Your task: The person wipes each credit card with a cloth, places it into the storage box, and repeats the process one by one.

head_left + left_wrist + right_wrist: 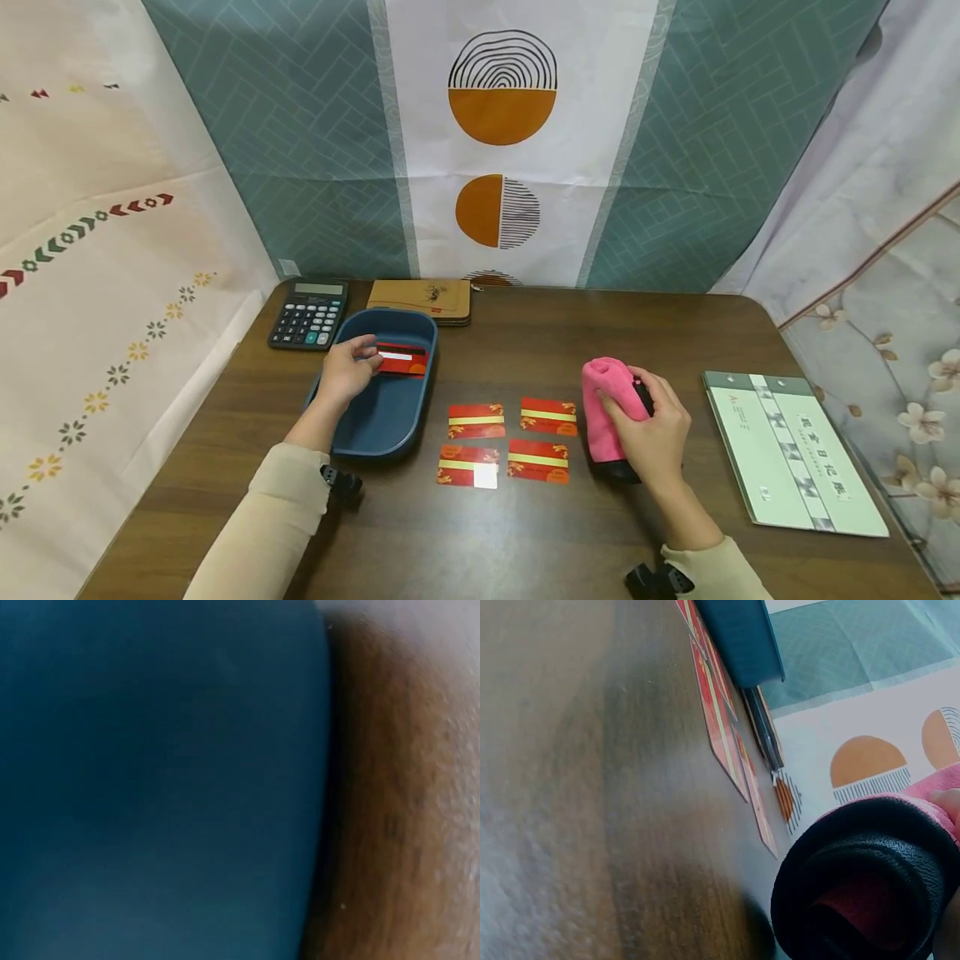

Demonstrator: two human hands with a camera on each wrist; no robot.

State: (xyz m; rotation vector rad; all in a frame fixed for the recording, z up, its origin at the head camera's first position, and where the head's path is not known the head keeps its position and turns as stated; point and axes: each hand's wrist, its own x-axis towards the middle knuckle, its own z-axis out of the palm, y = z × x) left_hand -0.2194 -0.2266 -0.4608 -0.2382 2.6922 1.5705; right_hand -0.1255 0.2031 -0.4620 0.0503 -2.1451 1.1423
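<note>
A: Let's work from the blue tray (371, 429). Where do we find the left hand (348, 371)?

B: We see it reaching over the tray's left side, with thumb and fingertips at the left edge of a single red card (405, 360). That card is inside the tray, toward its far end, and shows a white strip.

A: Do we see a pinch there?

B: We cannot tell whether the fingers pinch the card or merely touch it. Our left wrist view gives us only the tray wall and the wooden table (675, 333).

A: And the right hand (663, 425)?

B: Well to the right of the tray, thumb and fingers wrapped round a pink bundle (602, 408) with black parts. From the right wrist we look into its rolled black end, reddish inside.

A: What do we have between the tray and that bundle?

B: Four red cards (538, 460), laid flat in two rows of two, each with a pale yellow stripe.

A: And around the tray?

B: We have a calculator (309, 314) just beyond its left side, a brown notebook (412, 300) behind it, and a pale green pad (795, 454) far to its right.
</note>
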